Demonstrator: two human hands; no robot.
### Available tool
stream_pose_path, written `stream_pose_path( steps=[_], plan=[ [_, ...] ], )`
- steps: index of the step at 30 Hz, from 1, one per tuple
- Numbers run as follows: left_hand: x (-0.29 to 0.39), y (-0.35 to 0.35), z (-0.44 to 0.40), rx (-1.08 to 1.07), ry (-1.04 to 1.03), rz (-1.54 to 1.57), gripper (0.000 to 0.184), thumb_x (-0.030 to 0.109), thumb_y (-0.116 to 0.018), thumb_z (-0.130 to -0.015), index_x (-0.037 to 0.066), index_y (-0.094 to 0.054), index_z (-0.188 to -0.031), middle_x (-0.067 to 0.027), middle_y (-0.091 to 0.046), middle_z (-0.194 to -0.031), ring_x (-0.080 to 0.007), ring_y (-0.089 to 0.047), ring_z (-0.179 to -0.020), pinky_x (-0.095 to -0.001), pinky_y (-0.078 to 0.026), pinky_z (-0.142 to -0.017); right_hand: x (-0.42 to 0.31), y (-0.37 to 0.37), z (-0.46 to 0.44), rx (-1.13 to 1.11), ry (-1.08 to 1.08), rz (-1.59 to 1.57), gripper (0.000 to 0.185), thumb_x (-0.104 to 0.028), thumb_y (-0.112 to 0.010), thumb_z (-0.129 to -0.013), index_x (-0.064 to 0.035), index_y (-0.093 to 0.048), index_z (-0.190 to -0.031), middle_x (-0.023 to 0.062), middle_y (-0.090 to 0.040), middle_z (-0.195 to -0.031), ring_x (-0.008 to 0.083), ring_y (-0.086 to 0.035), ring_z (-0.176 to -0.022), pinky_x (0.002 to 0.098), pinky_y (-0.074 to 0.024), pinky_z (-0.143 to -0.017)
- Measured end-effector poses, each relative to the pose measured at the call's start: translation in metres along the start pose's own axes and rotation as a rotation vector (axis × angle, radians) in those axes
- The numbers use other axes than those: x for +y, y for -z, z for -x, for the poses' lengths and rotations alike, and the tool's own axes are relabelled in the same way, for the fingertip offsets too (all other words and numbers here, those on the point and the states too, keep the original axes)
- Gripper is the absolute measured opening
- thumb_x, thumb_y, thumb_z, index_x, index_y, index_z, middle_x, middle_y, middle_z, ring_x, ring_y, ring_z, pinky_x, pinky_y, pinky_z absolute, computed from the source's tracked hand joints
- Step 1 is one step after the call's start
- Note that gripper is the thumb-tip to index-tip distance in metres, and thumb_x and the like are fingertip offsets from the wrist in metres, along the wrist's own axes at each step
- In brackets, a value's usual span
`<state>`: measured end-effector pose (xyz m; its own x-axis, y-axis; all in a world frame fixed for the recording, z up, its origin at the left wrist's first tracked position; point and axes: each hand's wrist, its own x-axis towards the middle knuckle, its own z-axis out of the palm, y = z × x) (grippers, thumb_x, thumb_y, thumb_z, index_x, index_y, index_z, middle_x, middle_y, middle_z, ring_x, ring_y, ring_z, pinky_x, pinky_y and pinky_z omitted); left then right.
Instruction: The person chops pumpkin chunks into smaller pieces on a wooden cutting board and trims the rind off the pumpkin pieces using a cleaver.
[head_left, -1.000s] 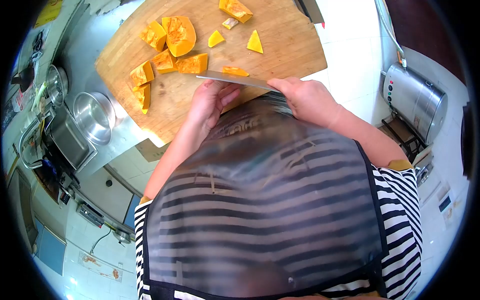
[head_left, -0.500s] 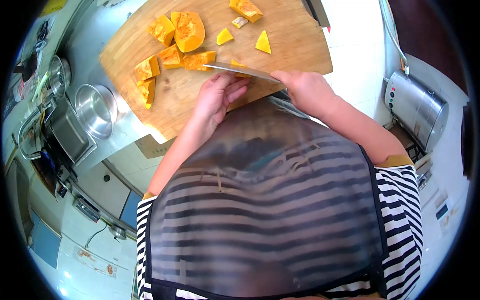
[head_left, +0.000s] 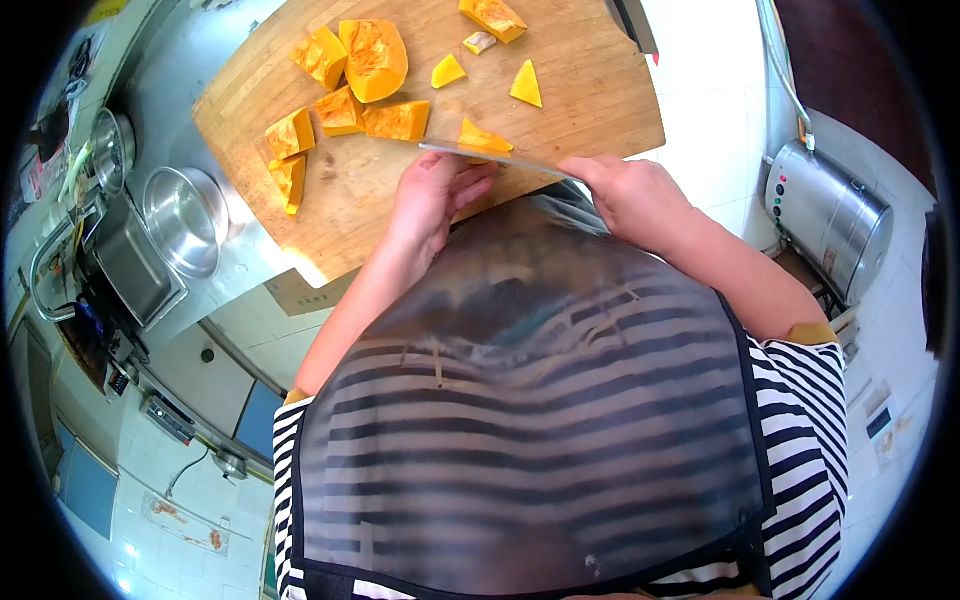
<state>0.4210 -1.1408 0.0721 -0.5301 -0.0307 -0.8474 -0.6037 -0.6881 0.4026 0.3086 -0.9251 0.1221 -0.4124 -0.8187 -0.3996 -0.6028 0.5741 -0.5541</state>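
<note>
- One dark, see-through apron [head_left: 540,450] over a striped shirt [head_left: 805,430] comes nearest.
- Right hand [head_left: 635,195]: fingers closed round the handle end of a knife [head_left: 495,156], the blade seen nearly edge-on.
- Left hand [head_left: 430,195]: fingers bent near the blade's far end, tips partly hidden; cannot tell whether they pinch anything.
- Just past the blade, a pumpkin piece [head_left: 485,136] shows over the near part of the wooden cutting board [head_left: 590,110].
- Farther over the board, six pumpkin chunks [head_left: 374,62] sit leftward, two small wedges [head_left: 526,84] rightward.
- Off to the left, a steel bowl [head_left: 205,215].
</note>
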Motion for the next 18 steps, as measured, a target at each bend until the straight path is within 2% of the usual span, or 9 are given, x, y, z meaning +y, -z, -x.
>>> stream_pose_path(
  steps=[1,3,6,8,11,12,14,18],
  plan=[
    [0.000,-0.001,0.001,0.024,-0.011,-0.009,0.028,0.022,-0.045,-0.097,0.002,-0.052,-0.117,-0.0116,-0.060,-0.114,-0.0220,-0.060,-0.104,-0.0321,-0.051,-0.088,0.002,-0.002,-0.001,0.007,0.037,0.032,0.036,-0.003,-0.054,-0.079,-0.0088,-0.056,-0.115,0.0139,-0.064,-0.089,0.0306,-0.063,-0.067,0.0380,-0.0521,-0.059],
    [0.000,-0.003,0.002,0.050,-0.022,-0.018,0.028,0.021,-0.044,-0.098,0.002,-0.052,-0.117,-0.0113,-0.060,-0.115,-0.0223,-0.059,-0.105,-0.0328,-0.051,-0.088,-0.004,-0.001,-0.002,-0.035,0.012,0.072,0.039,-0.003,-0.054,-0.078,-0.0092,-0.056,-0.116,0.0132,-0.064,-0.089,0.0297,-0.063,-0.066,0.0374,-0.0522,-0.058],
    [-0.002,-0.003,0.001,0.108,-0.058,-0.188,0.028,0.019,-0.042,-0.098,0.002,-0.052,-0.117,-0.0115,-0.060,-0.113,-0.0226,-0.061,-0.102,-0.0342,-0.052,-0.086,-0.006,-0.003,-0.003,-0.067,0.000,0.129,0.042,-0.003,-0.055,-0.076,-0.0100,-0.054,-0.118,0.0121,-0.063,-0.089,0.0278,-0.063,-0.065,0.0364,-0.0522,-0.056],
    [-0.005,0.000,-0.004,0.128,-0.127,-0.211,0.019,0.010,-0.053,-0.090,0.000,-0.058,-0.105,-0.0090,-0.064,-0.096,-0.0165,-0.064,-0.084,-0.0287,-0.055,-0.070,-0.005,-0.004,-0.003,-0.056,0.012,0.148,0.044,-0.003,-0.055,-0.075,-0.0104,-0.054,-0.118,0.0118,-0.062,-0.090,0.0269,-0.063,-0.064,0.0360,-0.0522,-0.056],
    [-0.007,-0.004,-0.006,0.173,-0.187,-0.241,0.015,0.008,-0.054,-0.089,-0.003,-0.060,-0.099,-0.0090,-0.064,-0.087,-0.0156,-0.064,-0.075,-0.0282,-0.054,-0.064,-0.005,-0.007,-0.003,-0.039,0.007,0.143,0.044,-0.003,-0.056,-0.075,-0.0102,-0.054,-0.118,0.0116,-0.062,-0.089,0.0273,-0.063,-0.064,0.0361,-0.0523,-0.056],
    [-0.008,-0.002,-0.008,0.174,-0.189,-0.240,0.015,0.008,-0.054,-0.089,-0.003,-0.060,-0.099,-0.0090,-0.064,-0.087,-0.0156,-0.064,-0.075,-0.0282,-0.054,-0.064,-0.005,-0.008,-0.004,-0.039,0.001,0.158,0.044,-0.003,-0.056,-0.074,-0.0102,-0.054,-0.117,0.0117,-0.062,-0.089,0.0276,-0.063,-0.065,0.0363,-0.0523,-0.056],
    [-0.009,0.002,-0.011,0.144,-0.149,-0.338,0.019,0.007,-0.051,-0.091,-0.001,-0.054,-0.109,-0.0127,-0.063,-0.103,-0.0211,-0.066,-0.085,-0.0323,-0.057,-0.075,-0.003,-0.011,-0.005,-0.037,-0.005,0.174,0.044,-0.003,-0.056,-0.074,-0.0102,-0.055,-0.117,0.0118,-0.063,-0.089,0.0279,-0.063,-0.066,0.0365,-0.0524,-0.057],
    [-0.005,-0.003,-0.012,0.162,-0.139,-0.359,0.017,0.007,-0.050,-0.091,-0.002,-0.056,-0.105,-0.0127,-0.064,-0.098,-0.0204,-0.066,-0.082,-0.0323,-0.057,-0.074,-0.002,-0.012,-0.009,-0.022,0.008,0.158,0.043,-0.002,-0.056,-0.074,-0.0095,-0.055,-0.117,0.0124,-0.063,-0.088,0.0293,-0.064,-0.068,0.0374,-0.0520,-0.056]
  ],
)
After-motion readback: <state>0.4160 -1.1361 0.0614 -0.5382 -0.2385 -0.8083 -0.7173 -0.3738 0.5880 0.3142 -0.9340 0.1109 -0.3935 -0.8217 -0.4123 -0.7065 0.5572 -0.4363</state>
